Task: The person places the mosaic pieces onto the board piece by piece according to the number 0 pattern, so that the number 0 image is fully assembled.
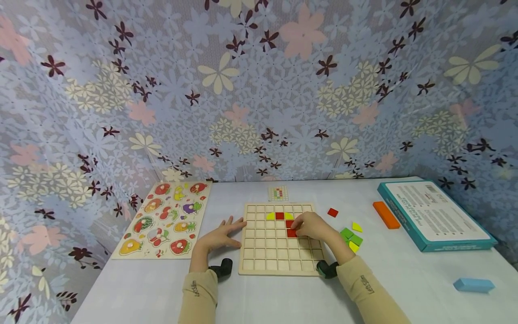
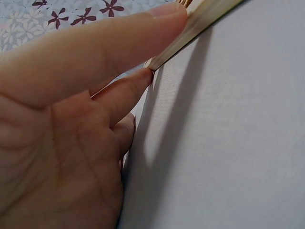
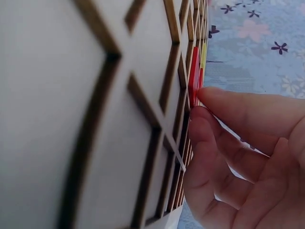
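Our right hand (image 1: 311, 226) sits on the wooden grid board (image 1: 279, 258), fingertips (image 3: 209, 102) pinching a red tile (image 1: 292, 233) in a cell right of centre. In the right wrist view the tile (image 3: 193, 76) stands partly out of its cell; whether it's seated we can't tell.

Our left hand (image 1: 220, 236) lies flat on the white table (image 1: 404, 279), fingers (image 2: 109, 45) straight, tips against the board's left edge (image 2: 190, 28), holding nothing.

Already on the board: another red tile (image 1: 279, 216) in the second row, flanked by two yellow pieces (image 1: 270, 216). Our right hand hides the cells under it.

Right of the board: loose red tile (image 1: 332, 212), green pieces (image 1: 350, 236) and yellow pieces (image 1: 356, 227) near the right wrist. Further right: orange block (image 1: 386, 214), teal box (image 1: 435, 216) just beside it, blue block (image 1: 473, 285) near the front edge.

Behind the board: small pattern card (image 1: 278, 193). Left of our left hand: fruit puzzle board (image 1: 163, 219). Floral cloth (image 1: 259, 90) backs the table.
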